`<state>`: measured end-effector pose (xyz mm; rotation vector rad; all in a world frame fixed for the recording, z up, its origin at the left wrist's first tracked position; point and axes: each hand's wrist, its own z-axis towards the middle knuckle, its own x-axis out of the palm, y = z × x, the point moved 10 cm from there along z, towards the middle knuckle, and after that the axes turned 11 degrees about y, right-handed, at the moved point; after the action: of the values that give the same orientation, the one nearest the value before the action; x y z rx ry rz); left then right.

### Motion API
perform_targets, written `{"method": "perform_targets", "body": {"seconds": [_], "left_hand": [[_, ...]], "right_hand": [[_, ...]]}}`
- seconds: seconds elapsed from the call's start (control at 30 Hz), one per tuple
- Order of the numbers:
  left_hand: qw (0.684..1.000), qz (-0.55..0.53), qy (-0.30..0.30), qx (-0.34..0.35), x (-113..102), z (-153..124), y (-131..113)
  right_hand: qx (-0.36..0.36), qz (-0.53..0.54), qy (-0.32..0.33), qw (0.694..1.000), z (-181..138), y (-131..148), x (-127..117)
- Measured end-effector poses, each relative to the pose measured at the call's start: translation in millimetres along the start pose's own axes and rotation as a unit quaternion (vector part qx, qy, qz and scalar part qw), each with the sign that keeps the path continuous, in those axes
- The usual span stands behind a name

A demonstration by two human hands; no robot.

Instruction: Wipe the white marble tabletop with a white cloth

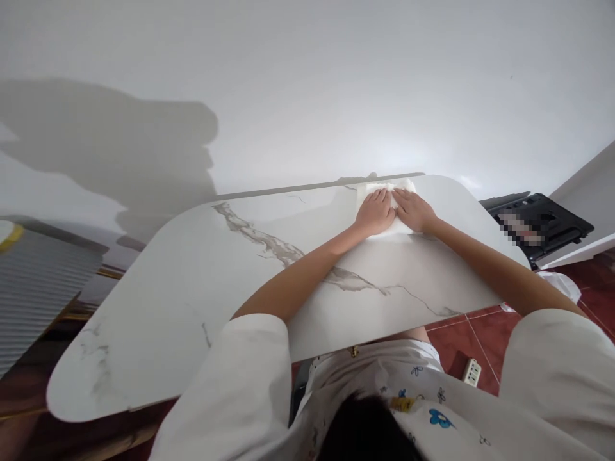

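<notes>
A white sheet, paper towel or thin cloth, I cannot tell which (pixel 396 225), lies on the white marble-patterned tabletop (pixel 158 275) near its far edge. My left hand (pixel 377 211) rests palm down on the sheet, fingers stretched forward. Beside it, my right hand (pixel 414 210) also lies flat on the sheet, its fingers pointing inward toward the left hand. Both arms reach out over the table. The palms hide much of the sheet, whose edges show beyond the fingertips and between the wrists.
Behind the table rises a pale wall (pixel 307 83) with a shadow on its left. A black case (pixel 552 221) stands past the table's right end. On the red tiled floor lies a power strip (pixel 472 372). A grey ribbed surface (pixel 43 294) is at the left.
</notes>
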<state>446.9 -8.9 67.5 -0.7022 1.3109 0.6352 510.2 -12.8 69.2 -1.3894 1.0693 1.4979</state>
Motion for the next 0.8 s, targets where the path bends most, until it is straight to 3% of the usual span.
{"method": "perform_targets", "body": {"seconds": [0.33,0.57,0.67,0.8], "left_hand": [[1.000,-0.016,-0.010,0.002,-1,-98,-52],[1.000,-0.003,0.003,-0.013,-2,-163,-68],[1.000,-0.009,0.001,-0.014,-2,-178,-77],[1.000,-0.022,-0.014,0.004,-2,-174,-97]], "right_hand": [[0.001,0.001,0.002,1.000,-98,53,6],[-0.031,0.018,-0.008,0.999,-150,102,8],[-0.049,0.024,-0.012,0.998,-166,110,7],[-0.053,0.017,-0.016,0.998,-182,95,5]]}}
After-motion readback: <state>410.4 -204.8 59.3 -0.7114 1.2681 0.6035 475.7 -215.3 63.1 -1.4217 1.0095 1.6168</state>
